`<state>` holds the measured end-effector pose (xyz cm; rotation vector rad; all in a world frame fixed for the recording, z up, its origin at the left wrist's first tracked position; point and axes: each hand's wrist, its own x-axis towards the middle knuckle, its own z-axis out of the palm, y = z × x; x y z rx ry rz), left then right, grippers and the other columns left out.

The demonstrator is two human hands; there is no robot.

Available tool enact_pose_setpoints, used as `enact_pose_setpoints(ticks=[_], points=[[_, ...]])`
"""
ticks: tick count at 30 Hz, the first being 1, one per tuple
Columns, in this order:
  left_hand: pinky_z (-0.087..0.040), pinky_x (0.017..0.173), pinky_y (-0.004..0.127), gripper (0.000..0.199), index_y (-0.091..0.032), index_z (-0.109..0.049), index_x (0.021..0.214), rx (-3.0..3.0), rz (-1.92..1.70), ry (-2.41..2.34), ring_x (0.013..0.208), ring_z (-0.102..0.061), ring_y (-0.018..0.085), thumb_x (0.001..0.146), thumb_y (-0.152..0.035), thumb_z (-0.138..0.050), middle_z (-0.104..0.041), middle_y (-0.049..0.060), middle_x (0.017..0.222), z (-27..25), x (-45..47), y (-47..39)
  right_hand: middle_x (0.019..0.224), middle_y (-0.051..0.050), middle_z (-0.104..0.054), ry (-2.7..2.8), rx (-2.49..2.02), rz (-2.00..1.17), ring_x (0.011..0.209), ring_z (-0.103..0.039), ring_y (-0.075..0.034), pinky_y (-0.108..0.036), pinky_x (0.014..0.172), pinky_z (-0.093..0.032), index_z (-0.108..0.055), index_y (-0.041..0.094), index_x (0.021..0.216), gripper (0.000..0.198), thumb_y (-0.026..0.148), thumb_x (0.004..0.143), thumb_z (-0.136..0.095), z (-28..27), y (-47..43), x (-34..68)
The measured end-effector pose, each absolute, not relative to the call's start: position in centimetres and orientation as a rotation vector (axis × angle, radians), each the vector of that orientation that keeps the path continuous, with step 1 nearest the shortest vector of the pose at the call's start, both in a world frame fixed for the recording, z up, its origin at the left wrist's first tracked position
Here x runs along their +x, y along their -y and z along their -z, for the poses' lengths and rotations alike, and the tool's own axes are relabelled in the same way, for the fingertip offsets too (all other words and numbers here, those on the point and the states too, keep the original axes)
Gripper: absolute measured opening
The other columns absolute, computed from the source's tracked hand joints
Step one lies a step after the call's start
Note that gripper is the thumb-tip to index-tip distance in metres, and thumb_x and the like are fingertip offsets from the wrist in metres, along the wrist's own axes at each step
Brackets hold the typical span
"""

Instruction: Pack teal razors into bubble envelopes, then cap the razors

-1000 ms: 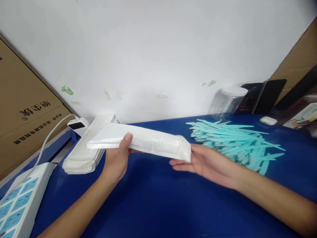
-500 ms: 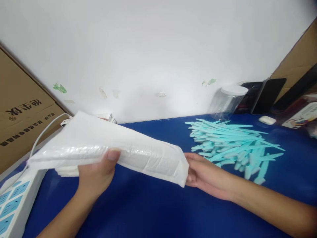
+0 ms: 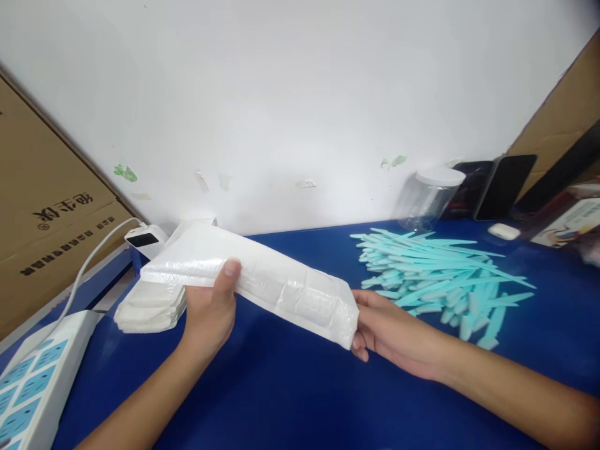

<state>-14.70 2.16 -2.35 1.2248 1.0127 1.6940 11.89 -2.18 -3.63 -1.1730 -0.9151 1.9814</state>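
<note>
White packet (image 3: 290, 284) is shifted back, baring more of white stack (image 3: 150, 309); still held aloft, clamped by left hand (image 3: 209, 322). At its end, grip of right hand (image 3: 394, 334) can't be told.

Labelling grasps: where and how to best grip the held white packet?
Probably near mid-length, from the near side, pinching top and bottom: the white packet is long and narrow, one long edge on the near side. The left hand grips there, thumb on top; the right hand is at its right end.
</note>
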Motion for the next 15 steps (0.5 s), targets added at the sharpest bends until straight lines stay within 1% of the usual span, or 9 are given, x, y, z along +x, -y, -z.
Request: enact_pose_setpoints(ticks=[1, 3, 6, 9, 11, 13, 15], points=[[-0.053, 0.119, 0.035, 0.058, -0.026, -0.069, 0.134, 1.203, -1.751, -1.006, 0.145, -0.060, 0.028, 0.086, -0.048, -0.090, -0.076, 0.005, 0.133, 2.2, -14.6, -2.3, 0.064, 0.005, -0.059, 0.945, -1.147, -1.970, 0.056, -0.052, -0.009, -0.021, 0.053, -0.046, -0.066, 0.018, 0.105, 0.028, 0.036, 0.092, -0.083, 3.5, 2.0, 12.1], [-0.055, 0.116, 0.033, 0.055, -0.023, -0.070, 0.134, 1.138, -1.837, -0.990, 0.139, -0.064, 0.027, 0.087, -0.045, -0.089, -0.075, 0.006, 0.134, 1.8, -14.3, -2.6, 0.068, 0.004, -0.060, 1.009, -1.112, -1.928, 0.056, -0.049, -0.007, -0.020, 0.053, -0.043, -0.066, 0.017, 0.096, 0.032, 0.044, 0.092, -0.084, 3.2, 1.7, 12.6], [-0.062, 0.104, 0.029, 0.045, -0.022, -0.072, 0.130, 0.998, -1.796, -1.008, 0.124, -0.072, 0.025, 0.094, -0.048, -0.081, -0.076, 0.007, 0.131, 1.1, -14.4, -3.5, 0.075, 0.002, -0.063, 1.128, -1.147, -1.759, 0.056, -0.048, -0.006, -0.022, 0.052, -0.042, -0.064, 0.018, 0.086, 0.045, 0.060, 0.092, -0.080, 2.4, 1.1, 13.8], [-0.066, 0.089, 0.023, 0.037, -0.021, -0.075, 0.126, 0.859, -1.751, -1.050, 0.110, -0.076, 0.021, 0.100, -0.047, -0.074, -0.078, 0.007, 0.127, 0.7, -14.9, -4.2, 0.070, 0.002, -0.063, 1.305, -1.245, -1.490, 0.055, -0.050, -0.010, -0.025, 0.055, -0.044, -0.066, 0.020, 0.087, 0.049, 0.066, 0.086, -0.083, 1.4, 0.4, 15.6], [-0.066, 0.080, 0.021, 0.033, -0.020, -0.076, 0.124, 0.807, -1.720, -1.061, 0.107, -0.077, 0.020, 0.103, -0.045, -0.069, -0.078, 0.008, 0.127, 0.6, -15.2, -4.5, 0.064, 0.003, -0.061, 1.408, -1.315, -1.338, 0.054, -0.051, -0.011, -0.028, 0.058, -0.047, -0.067, 0.021, 0.088, 0.049, 0.068, 0.085, -0.083, 0.7, -0.2, 17.2], [-0.066, 0.075, 0.020, 0.032, -0.020, -0.077, 0.122, 0.784, -1.688, -1.070, 0.107, -0.077, 0.020, 0.106, -0.044, -0.064, -0.079, 0.008, 0.127, 0.6, -15.3, -4.7, 0.060, 0.003, -0.060, 1.502, -1.380, -1.241, 0.054, -0.051, -0.013, -0.029, 0.061, -0.047, -0.068, 0.022, 0.088, 0.050, 0.071, 0.087, -0.079, 0.0, -0.8, 19.1], [-0.066, 0.074, 0.019, 0.032, -0.020, -0.077, 0.122, 0.769, -1.670, -1.074, 0.108, -0.077, 0.019, 0.108, -0.044, -0.061, -0.079, 0.008, 0.127, 0.6, -15.4, -4.9, 0.059, 0.003, -0.058, 1.585, -1.431, -1.171, 0.056, -0.052, -0.014, -0.030, 0.062, -0.046, -0.070, 0.022, 0.091, 0.052, 0.073, 0.089, -0.075, -0.7, -1.4, 21.1]])
